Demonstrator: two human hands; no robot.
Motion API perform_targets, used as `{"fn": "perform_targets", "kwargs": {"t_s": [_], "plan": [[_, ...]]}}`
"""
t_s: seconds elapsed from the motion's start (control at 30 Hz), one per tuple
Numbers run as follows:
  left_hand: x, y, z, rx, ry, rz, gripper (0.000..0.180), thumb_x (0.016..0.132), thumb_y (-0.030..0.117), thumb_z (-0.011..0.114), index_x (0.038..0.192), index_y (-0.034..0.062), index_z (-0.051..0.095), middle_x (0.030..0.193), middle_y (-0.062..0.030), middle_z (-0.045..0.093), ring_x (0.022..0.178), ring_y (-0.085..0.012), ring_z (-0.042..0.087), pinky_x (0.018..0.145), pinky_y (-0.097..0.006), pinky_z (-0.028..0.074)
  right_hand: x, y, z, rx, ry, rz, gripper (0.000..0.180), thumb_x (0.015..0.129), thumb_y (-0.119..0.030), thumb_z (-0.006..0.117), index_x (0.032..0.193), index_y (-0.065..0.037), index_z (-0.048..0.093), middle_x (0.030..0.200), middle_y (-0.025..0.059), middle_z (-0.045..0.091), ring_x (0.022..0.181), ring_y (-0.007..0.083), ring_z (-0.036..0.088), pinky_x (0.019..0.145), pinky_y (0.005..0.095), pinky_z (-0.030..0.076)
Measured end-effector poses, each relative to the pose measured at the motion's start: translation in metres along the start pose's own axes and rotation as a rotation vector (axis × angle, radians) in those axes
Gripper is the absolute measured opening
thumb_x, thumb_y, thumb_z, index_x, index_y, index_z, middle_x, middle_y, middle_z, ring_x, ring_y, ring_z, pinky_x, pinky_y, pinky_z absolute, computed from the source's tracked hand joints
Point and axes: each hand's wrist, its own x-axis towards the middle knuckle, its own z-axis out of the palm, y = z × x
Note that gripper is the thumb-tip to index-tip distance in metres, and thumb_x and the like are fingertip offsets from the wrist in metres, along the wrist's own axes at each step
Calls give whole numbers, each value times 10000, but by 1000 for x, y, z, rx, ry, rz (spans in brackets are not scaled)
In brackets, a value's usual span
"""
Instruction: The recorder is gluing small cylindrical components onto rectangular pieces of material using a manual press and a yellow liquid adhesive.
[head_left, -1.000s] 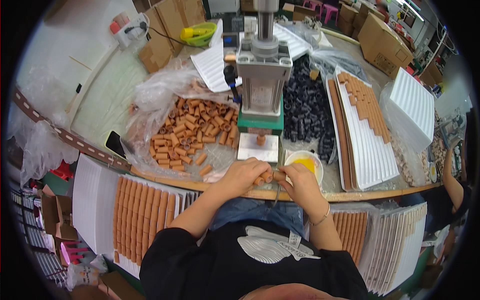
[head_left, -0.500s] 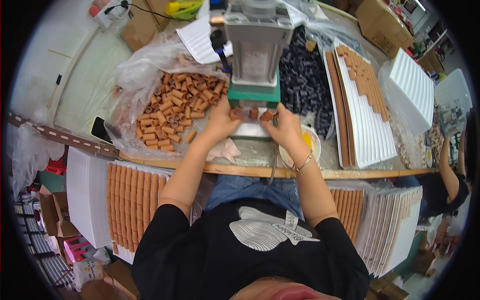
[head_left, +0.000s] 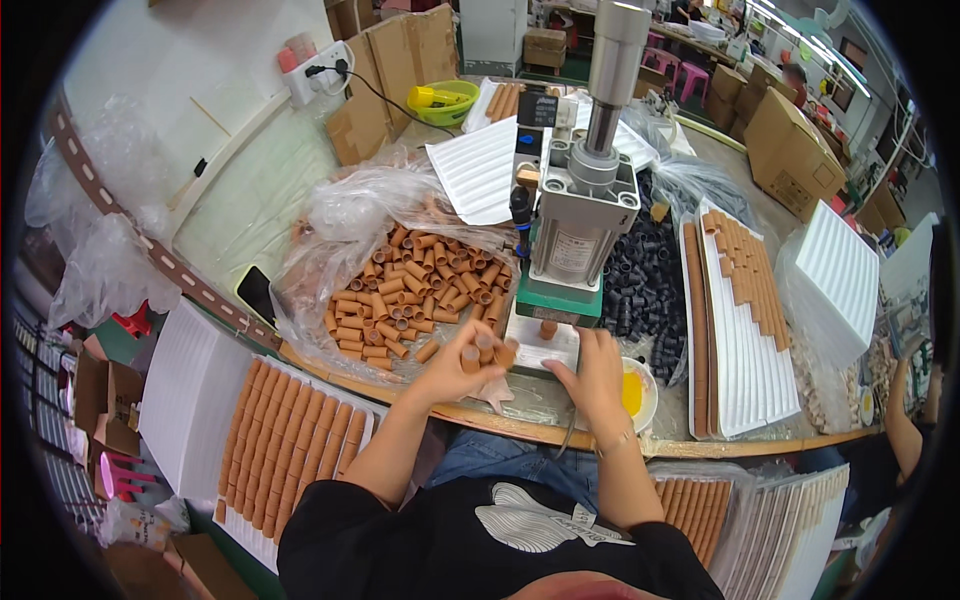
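On the far left, below the tabletop (head_left: pixel 520 425) edge, a white ribbed tray (head_left: pixel 290 440) is seen filled with rows of brown tubes. Further right, a loose heap of brown tubes (head_left: pixel 410 295) lies in an opened clear plastic bag (head_left: pixel 350 210) on the tabletop. The left hand (head_left: pixel 462 362) is curled shut around a few short brown tubes (head_left: pixel 485 350), held upright just left of the white base plate (head_left: pixel 545 345) of the pneumatic press (head_left: pixel 580 225). One brown tube (head_left: pixel 548 328) stands upright on that plate under the press head. The right hand (head_left: pixel 598 368) rests at the plate's near edge with fingers loosely bent; whether anything is pinched in it cannot be told. For a clean pressing, the tube is best seated square and centred, and both hands are best kept clear of the ram. Right of the press, black caps (head_left: pixel 640 285) are piled, a yellow-filled dish (head_left: pixel 635 392) sits by the right wrist, and a partly filled white tray (head_left: pixel 745 320) lies beyond.
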Motion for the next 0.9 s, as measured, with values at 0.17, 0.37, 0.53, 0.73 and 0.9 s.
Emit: {"fn": "perform_targets", "kwargs": {"t_s": [0.17,0.37,0.53,0.73,0.9], "plan": [[-10,16,23,-233,-331,-102,437,779,122,781,1077,71,465,994,-12,516,966,-94,478,851,-258,404,-23,-27,-47,779,-380,164,351,784,-166,772,1063,-19,618,872,85,605,643,109,533,584,249,453],[-19,38,75,71,-77,-129,427,755,88,781,1044,61,467,923,-67,581,857,-127,574,753,-279,472,-53,-22,-45,693,-163,193,185,819,-115,740,880,-3,605,618,46,592,534,113,550,505,258,448],[-48,28,92,266,56,27,362,757,60,700,1054,53,494,915,-127,594,865,-281,611,756,-362,492,-61,-25,-34,420,-93,178,256,796,-200,755,775,-28,566,565,84,552,486,181,546,484,302,441],[-83,49,56,176,26,-28,317,799,24,661,1080,79,526,898,-77,639,851,-225,648,727,-333,503,-74,-39,-47,534,-360,145,148,872,-120,657,810,5,608,621,47,584,552,97,542,514,246,429],[-164,78,-44,-31,259,-302,290,821,14,701,1101,46,634,1080,-36,653,997,-115,582,869,-292,488,-79,-57,-53,801,-540,321,101,873,-66,670,934,7,635,703,13,627,617,50,552,564,191,435]]}}
